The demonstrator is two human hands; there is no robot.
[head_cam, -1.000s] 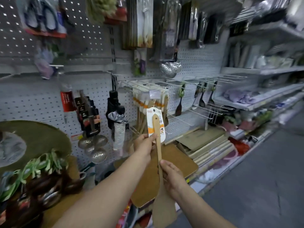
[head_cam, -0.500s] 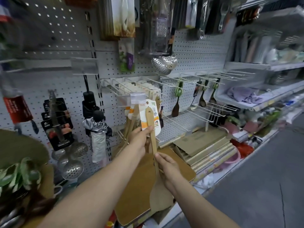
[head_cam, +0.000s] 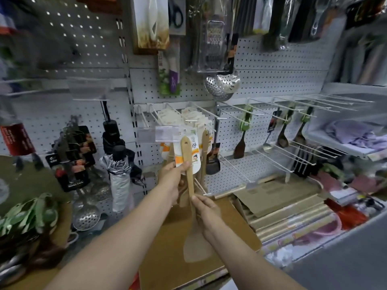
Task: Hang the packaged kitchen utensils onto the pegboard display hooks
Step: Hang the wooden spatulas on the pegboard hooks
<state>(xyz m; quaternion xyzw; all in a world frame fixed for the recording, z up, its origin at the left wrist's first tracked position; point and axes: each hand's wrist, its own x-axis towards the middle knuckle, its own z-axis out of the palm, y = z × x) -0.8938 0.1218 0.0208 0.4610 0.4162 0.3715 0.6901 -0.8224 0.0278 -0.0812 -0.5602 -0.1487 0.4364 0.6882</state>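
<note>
A wooden spatula [head_cam: 189,181] with a white and orange card label [head_cam: 192,151] stands upright in front of the pegboard [head_cam: 272,65]. My left hand [head_cam: 172,176] pinches the handle and card near the top. My right hand [head_cam: 206,210] grips the handle lower down, above the flat blade. The spatula's top end is level with a clear price tag [head_cam: 166,133] at the tip of a white hook [head_cam: 146,118]. More carded wooden spatulas [head_cam: 204,130] hang on the hooks just behind it.
Dark spoons [head_cam: 282,137] hang on hooks to the right, with bare wire hooks [head_cam: 314,103] beyond. A steel skimmer [head_cam: 223,84] and grater [head_cam: 211,45] hang above. Folded umbrellas [head_cam: 118,170] and ladles [head_cam: 87,214] hang left. Cardboard sheets [head_cam: 278,197] lie on the lower shelf.
Both hands have carried the spatula up and closer to the pegboard, so its top now reaches the price tag on the hook. My view has moved nearer to the display.
</note>
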